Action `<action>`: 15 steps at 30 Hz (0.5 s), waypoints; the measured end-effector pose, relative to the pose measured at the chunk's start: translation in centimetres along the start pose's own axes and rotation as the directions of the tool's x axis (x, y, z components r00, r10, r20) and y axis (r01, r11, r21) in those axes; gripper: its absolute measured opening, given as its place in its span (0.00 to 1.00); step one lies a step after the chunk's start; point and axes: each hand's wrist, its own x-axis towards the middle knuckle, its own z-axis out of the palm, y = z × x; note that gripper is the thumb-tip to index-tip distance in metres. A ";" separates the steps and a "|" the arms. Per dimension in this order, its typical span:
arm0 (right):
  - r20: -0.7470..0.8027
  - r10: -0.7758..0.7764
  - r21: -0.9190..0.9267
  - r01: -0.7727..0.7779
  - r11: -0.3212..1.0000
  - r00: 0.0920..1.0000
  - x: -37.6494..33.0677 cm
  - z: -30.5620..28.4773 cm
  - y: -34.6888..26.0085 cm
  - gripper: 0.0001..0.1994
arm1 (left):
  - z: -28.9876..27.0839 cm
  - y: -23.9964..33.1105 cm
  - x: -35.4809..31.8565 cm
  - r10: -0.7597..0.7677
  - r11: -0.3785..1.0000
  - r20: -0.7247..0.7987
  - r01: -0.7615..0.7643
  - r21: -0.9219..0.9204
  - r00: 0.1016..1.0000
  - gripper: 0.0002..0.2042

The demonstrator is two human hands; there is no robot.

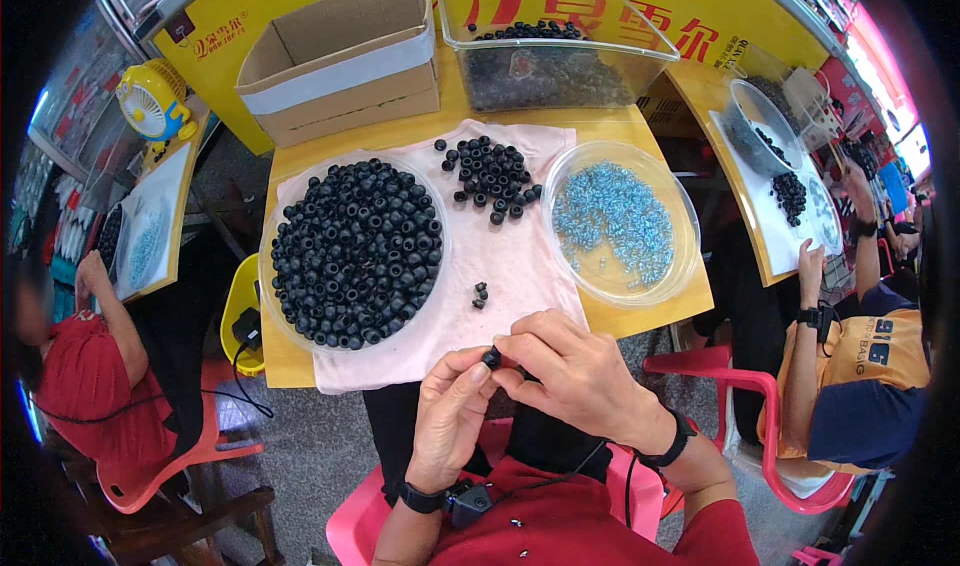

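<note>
Just past the table's near edge, my left hand (450, 416) pinches a black bead-like piece (491, 357) between thumb and fingers. My right hand (580, 371) is closed against that same piece from the other side; anything small between its fingertips is hidden. Beyond my hands, a few small dark bits (480, 295) lie on the pale pink cloth (500, 256). A round clear tray (447, 266) at the left is heaped with similar black pieces, many showing a hole. On the right, a round clear tray (693, 256) holds many tiny light-blue translucent pieces.
A loose cluster of black pieces (490, 174) lies between the trays. Behind stand a cardboard box (340, 66) and a clear bin (550, 81) of dark pieces. A yellow bucket (240, 311) is at the table's left. People sit at side tables, a red sleeve (100, 386) left, an orange-and-navy shirt (865, 386) right.
</note>
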 end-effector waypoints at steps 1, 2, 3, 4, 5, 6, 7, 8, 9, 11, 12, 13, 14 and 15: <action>-0.006 -0.025 0.001 0.025 1.000 1.000 0.0 0.1 0.2 0.12 | 0.1 0.0 0.1 -0.006 1.000 0.010 0.006 -0.016 1.000 0.08; -0.012 -0.049 0.002 0.049 0.999 0.999 -0.1 0.1 0.4 0.12 | 0.2 0.0 0.2 -0.012 0.999 0.019 0.012 -0.031 1.000 0.08; -0.010 -0.047 0.003 0.047 0.999 0.999 0.0 0.1 0.4 0.12 | 0.1 0.0 0.1 -0.013 0.999 0.017 0.014 -0.032 1.000 0.08; 0.006 -0.043 0.016 0.042 0.999 0.999 0.1 0.1 0.4 0.12 | -0.1 0.1 0.1 -0.038 0.997 0.026 0.040 -0.061 0.999 0.08; 0.022 -0.038 0.028 0.038 0.999 0.999 0.1 0.0 0.5 0.13 | -0.2 0.1 0.2 -0.063 0.994 0.037 0.066 -0.091 0.997 0.07; 0.024 -0.037 0.030 0.036 0.999 0.999 0.0 0.1 0.6 0.13 | -0.4 0.1 0.1 -0.063 0.994 0.035 0.066 -0.091 0.997 0.07; 0.040 -0.073 0.056 0.070 0.996 0.997 -0.1 0.3 0.8 0.12 | -0.5 0.1 0.1 -0.099 0.989 0.037 0.102 -0.106 0.994 0.07; 0.055 -0.110 0.083 0.105 0.991 0.992 -0.3 0.4 0.9 0.12 | -0.6 0.0 0.1 -0.133 0.983 0.040 0.137 -0.122 0.990 0.07; 0.058 -0.111 0.083 0.106 0.991 0.992 -0.4 0.4 0.9 0.12 | -0.6 -0.1 0.0 -0.131 0.983 0.040 0.135 -0.124 0.991 0.07; -0.015 -0.116 0.121 0.117 0.986 0.993 -0.7 0.3 0.5 0.11 | -0.7 -0.2 -0.4 -0.163 0.977 0.054 0.169 -0.131 0.985 0.07; -0.016 -0.136 0.129 0.137 0.982 0.991 -0.6 0.4 0.5 0.11 | -0.4 -0.1 -0.5 -0.166 0.975 0.069 0.174 -0.141 0.984 0.06; -0.026 -0.122 0.097 0.124 0.988 0.992 -0.6 0.3 0.3 0.09 | -0.4 -0.3 -0.5 -0.182 0.971 0.056 0.188 -0.146 0.982 0.06; -0.038 -0.109 0.066 0.111 0.992 0.993 -0.6 0.1 0.2 0.09 | -0.4 -0.5 -0.4 -0.196 0.968 0.043 0.201 -0.151 0.980 0.06; -0.026 -0.091 0.017 0.091 0.996 0.996 -0.4 0.0 0.1 0.08 | -0.3 -0.7 -0.1 -0.194 0.966 0.062 0.201 -0.164 0.979 0.06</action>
